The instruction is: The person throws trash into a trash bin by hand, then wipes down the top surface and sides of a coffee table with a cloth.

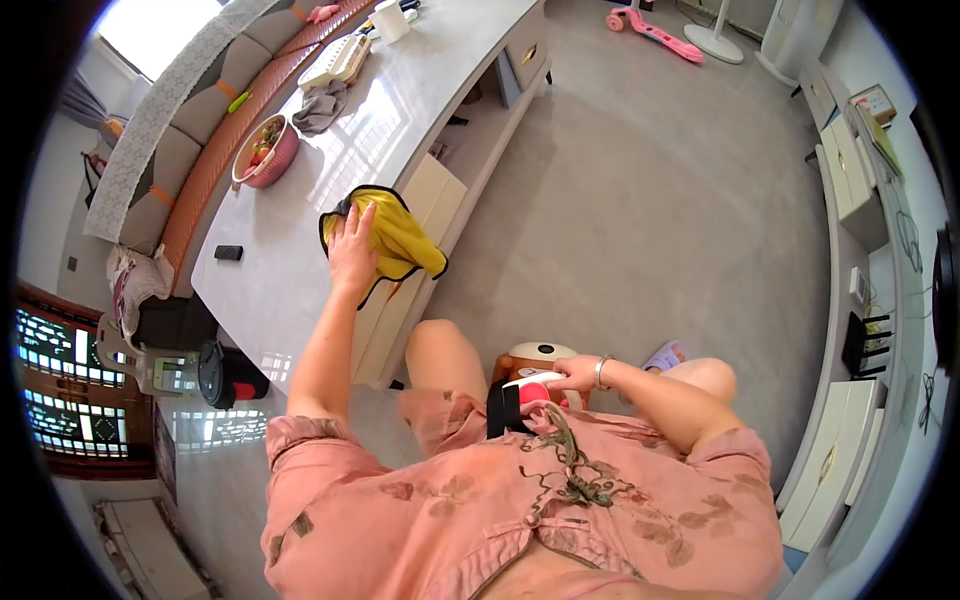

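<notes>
My left hand (pixel 353 250) lies on a yellow cloth (pixel 400 238) with black edging, on the grey tabletop (pixel 230 310). Its fingers are stretched out over the fabric, and part of the cloth hangs past the table's edge. Low in front of my body, my right hand (pixel 575 373), with a bracelet at the wrist, has its fingers curled at a white-and-red thing (pixel 533 390). What kind of thing this is I cannot make out. Just beyond it is a brown-and-white object (pixel 540 352) with dark spots, partly covered by the hand and my clothing.
On the table are a pink basket (pixel 270 160) with colourful contents, a grey cloth (pixel 321 106), a black remote (pixel 228 253) and a white cup (pixel 390 20). A sofa (pixel 205 105) runs behind it. A pink scooter (pixel 660 36) stands far off; cabinets (pixel 828 465) line the right.
</notes>
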### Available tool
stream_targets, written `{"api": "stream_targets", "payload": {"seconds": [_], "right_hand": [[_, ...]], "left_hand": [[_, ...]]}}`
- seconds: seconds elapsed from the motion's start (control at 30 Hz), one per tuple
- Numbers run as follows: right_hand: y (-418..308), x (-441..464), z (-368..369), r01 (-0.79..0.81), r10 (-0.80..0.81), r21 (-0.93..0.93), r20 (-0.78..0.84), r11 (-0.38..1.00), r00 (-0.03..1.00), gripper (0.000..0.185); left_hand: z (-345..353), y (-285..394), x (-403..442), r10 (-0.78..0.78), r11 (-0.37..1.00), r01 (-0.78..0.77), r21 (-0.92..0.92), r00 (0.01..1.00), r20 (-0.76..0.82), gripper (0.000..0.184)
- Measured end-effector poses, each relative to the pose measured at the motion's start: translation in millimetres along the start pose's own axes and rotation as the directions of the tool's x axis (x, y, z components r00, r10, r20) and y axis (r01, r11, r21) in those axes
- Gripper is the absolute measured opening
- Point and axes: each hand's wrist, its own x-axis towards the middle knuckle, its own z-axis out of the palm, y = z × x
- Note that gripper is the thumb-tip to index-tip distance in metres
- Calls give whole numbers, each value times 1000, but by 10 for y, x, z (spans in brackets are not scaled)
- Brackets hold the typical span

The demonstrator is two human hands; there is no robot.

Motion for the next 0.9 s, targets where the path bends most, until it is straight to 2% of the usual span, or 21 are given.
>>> {"api": "stream_targets", "payload": {"seconds": [0.13, 0.2, 0.23, 0.33, 0.37, 0.5, 0.57, 0.67, 0.7, 0.8, 0.9], "right_hand": [[265, -38, -62, 24, -24, -21, -29, 999, 999, 56], [350, -88, -77, -46, 32, -194, -78, 980, 996, 55], [383, -135, -95, -90, 86, -84, -61, 992, 994, 49], [420, -271, -147, -176, 177, 9, -72, 984, 982, 45], [480, -270, -161, -129, 126, -21, -112, 991, 986, 44], [657, -215, -308, -126, 117, -101, -85, 987, 989, 45], [675, -239, -489, -178, 175, -51, -60, 983, 983, 43], [681, -221, -732, -210, 197, -126, -108, 970, 974, 42], [717, -213, -832, -161, 152, -176, -62, 971, 986, 43], [901, -57, -1034, -172, 175, -237, -8, 956, 985, 54], [1145, 34, -1253, -134, 140, -259, 5, 957, 990, 49]], "left_hand": [[23, -14, -7, 10, 1000, -10, 2, 1000, -2, 93], [58, -28, -3, 29, 1000, -30, -7, 999, -36, 94], [63, -46, -4, 33, 999, -34, -29, 999, -31, 93], [50, -25, 7, 26, 1000, -27, -10, 1000, -11, 92], [36, -18, 3, 31, 999, -31, -8, 999, -10, 92], [9, -8, 7, 35, 999, -35, -37, 999, -7, 91], [-16, 16, 15, 25, 999, -25, -40, 1000, 7, 90], [-13, 26, 58, 9, 1000, -9, -24, 1000, 20, 87], [-31, 37, 47, 11, 999, -11, -38, 1000, 16, 87], [-34, 56, 60, 8, 999, -6, -52, 1000, 21, 86], [-79, 89, 69, 6, 998, -4, -61, 1000, 31, 85]]}}
